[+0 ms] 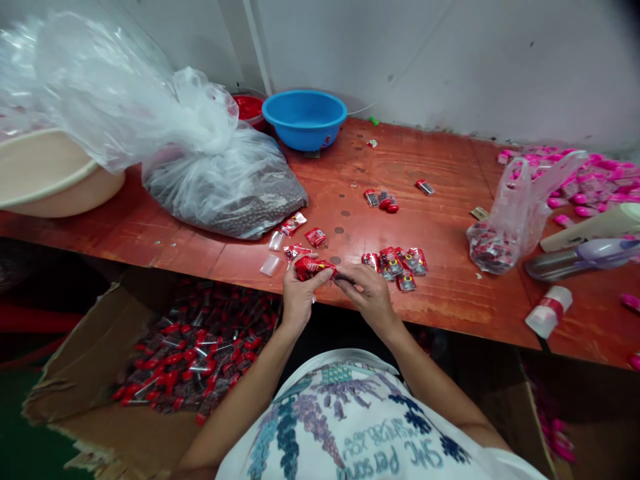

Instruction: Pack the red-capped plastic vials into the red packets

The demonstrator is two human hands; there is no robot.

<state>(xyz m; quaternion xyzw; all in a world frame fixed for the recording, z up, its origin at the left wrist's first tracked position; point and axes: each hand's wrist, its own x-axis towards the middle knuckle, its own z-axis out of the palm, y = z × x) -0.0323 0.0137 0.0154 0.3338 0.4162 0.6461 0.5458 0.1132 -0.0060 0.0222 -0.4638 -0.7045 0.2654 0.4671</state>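
Over the table's front edge, my left hand (299, 293) is closed around a small red printed packet (311, 268). Close by on its right, my right hand (369, 292) pinches a small dark thing at the packet's end; what it is, I cannot make out. Beyond my left hand lie several more red packets (315, 237) and small clear plastic pieces (271, 265). To the right of my right hand is a loose group of filled red packets (395, 261) with dark contents.
A large clear bag of dark pellets (235, 180) stands back left, near a cream basin (55, 180) and a blue basin (305, 120). Below left is a cardboard box (90, 427) of red-capped pieces (190, 353). Pink items (595, 180) and a knotted bag (495, 247) lie right.
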